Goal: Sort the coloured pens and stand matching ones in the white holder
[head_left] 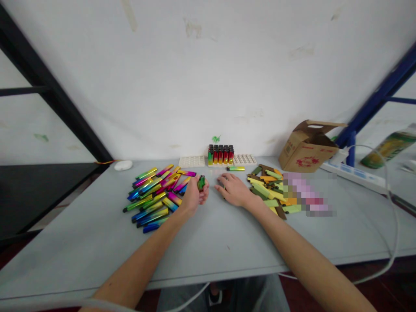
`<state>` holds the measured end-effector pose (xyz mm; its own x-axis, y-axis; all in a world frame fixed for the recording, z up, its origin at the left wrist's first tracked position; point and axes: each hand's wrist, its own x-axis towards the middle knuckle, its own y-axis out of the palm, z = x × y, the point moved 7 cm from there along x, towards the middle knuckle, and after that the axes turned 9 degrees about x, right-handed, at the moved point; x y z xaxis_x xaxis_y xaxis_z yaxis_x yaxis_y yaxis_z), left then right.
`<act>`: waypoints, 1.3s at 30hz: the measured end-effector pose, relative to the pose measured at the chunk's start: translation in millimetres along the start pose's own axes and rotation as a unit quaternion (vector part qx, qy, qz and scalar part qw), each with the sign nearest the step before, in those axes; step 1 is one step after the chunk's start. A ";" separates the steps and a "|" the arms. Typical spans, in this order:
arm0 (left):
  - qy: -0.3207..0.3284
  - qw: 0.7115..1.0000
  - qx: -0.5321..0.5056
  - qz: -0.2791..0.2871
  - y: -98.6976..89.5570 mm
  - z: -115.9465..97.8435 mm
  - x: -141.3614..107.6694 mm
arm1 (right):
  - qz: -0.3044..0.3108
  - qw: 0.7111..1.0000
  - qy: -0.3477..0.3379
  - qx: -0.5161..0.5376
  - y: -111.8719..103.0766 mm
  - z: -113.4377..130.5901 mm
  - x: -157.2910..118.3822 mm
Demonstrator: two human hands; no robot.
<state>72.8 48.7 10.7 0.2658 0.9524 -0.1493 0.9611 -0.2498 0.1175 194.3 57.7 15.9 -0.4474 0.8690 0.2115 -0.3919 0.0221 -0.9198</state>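
My left hand [194, 196] is closed around a green lighter [202, 182], whose top end sticks up above the fingers; the rest is hidden in the grip. Just left of it spreads a pile of shiny, colour-graded lighters [152, 212]. My right hand [232, 190] rests palm down on the table with its fingers apart and nothing visible in them. A single yellow-green lighter [235, 168] lies flat behind that hand. Further back, several red and gold lighters [221, 154] stand upright in rows on a white perforated tray.
White perforated trays, one at left [191, 162] and one at right [246, 160], sit along the wall. Matte yellow, green and brown lighters [266, 190] lie right of my hand. An open cardboard box [307, 151], a power strip [357, 177] and a white cable [397, 225] occupy the right side.
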 end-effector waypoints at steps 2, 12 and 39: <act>0.000 1.000 -0.001 0.004 -0.1 1.1 0.4 | -0.002 1.000 0.000 0.000 0.1 -0.1 0.1; 0.032 0.999 0.012 0.003 -1.8 1.1 4.0 | -0.001 1.000 -0.002 0.001 -0.2 -0.1 0.2; 0.193 0.968 0.143 -0.072 -7.4 -16.8 1.4 | -0.305 0.846 0.003 0.437 -36.7 15.1 -6.8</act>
<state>64.8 54.8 26.0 0.1320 0.9616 0.2408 0.9823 -0.0943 -0.1617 199.5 43.5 53.2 0.0553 0.8305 0.5543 -0.9945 0.0956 -0.0439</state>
